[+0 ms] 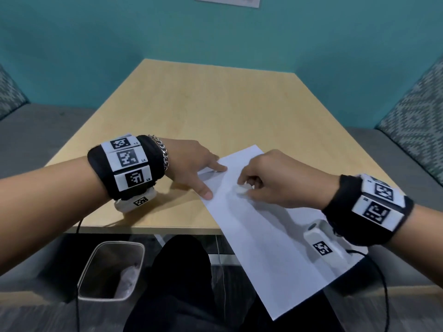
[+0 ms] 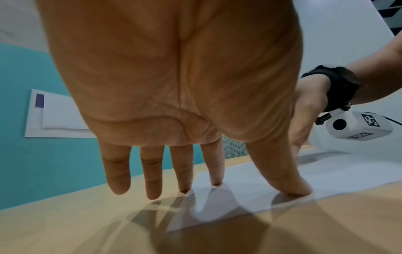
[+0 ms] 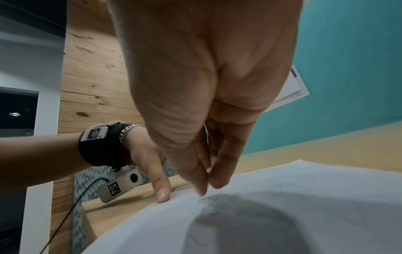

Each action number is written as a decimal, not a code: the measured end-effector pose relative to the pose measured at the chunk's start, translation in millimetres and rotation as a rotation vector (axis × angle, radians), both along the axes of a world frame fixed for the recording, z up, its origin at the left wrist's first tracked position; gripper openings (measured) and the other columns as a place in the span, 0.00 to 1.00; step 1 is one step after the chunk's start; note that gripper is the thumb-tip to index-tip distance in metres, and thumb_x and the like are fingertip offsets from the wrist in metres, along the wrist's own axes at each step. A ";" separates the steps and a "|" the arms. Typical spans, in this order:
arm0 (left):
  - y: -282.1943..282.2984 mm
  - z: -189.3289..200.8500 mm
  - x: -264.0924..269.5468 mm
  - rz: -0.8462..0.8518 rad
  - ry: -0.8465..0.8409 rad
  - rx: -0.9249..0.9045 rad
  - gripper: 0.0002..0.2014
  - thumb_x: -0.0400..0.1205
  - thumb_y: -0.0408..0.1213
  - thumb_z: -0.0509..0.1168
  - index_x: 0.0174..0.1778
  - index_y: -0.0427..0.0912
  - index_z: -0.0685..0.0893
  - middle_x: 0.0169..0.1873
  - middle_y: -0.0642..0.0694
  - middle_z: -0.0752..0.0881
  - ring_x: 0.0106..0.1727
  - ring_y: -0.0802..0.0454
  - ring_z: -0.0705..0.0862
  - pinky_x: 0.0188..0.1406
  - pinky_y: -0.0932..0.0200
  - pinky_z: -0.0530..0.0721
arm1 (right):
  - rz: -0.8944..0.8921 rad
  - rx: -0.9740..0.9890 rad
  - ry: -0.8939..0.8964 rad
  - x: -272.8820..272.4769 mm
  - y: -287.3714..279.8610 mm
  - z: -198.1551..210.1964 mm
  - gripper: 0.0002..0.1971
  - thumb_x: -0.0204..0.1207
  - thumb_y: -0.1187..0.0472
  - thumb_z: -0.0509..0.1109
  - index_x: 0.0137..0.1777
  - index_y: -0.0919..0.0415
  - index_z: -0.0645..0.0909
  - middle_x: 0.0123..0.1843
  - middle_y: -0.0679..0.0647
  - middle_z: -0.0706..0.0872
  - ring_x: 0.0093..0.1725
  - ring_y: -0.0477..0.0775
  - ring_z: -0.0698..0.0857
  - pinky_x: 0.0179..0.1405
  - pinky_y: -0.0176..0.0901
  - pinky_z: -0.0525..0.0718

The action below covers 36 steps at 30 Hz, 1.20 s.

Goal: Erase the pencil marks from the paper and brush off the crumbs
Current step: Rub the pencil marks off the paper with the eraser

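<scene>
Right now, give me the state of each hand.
Left hand: open, fingers pressing the paper.
Right hand: pinching the eraser on the paper.

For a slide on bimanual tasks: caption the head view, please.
Left hand pins the paper on the table; right hand rubs it with a white eraser.

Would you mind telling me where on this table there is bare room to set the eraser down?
The far half of the table, between the teal wall and the paper's far corner, is bare wood. So is the near left strip under the left hand's wrist. The near right is crowded: the paper overhangs the edge there, with the right hand pinching the eraser on it.
</scene>
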State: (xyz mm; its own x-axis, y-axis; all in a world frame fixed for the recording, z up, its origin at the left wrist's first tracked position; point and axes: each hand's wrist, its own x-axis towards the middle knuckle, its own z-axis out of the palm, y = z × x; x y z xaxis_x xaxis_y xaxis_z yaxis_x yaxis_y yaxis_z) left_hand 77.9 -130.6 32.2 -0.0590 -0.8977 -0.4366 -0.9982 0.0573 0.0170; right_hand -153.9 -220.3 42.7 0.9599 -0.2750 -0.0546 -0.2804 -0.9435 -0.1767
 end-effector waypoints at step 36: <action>2.4 -6.1 0.0 0.077 -0.083 0.047 0.47 0.72 0.82 0.62 0.88 0.79 0.53 0.94 0.56 0.48 0.94 0.38 0.46 0.88 0.26 0.45 | 0.077 -0.019 0.092 19.4 32.2 1.4 0.10 0.77 0.61 0.71 0.54 0.58 0.91 0.45 0.53 0.88 0.44 0.52 0.78 0.45 0.46 0.80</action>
State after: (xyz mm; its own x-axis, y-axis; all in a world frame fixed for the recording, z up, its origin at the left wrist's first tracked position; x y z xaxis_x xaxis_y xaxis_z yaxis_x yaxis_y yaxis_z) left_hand 77.9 -128.2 26.1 0.0480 -0.8765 -0.4790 -0.9977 -0.0190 -0.0653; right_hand -134.5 -188.0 44.0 0.9694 -0.2023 -0.1389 -0.2210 -0.9658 -0.1359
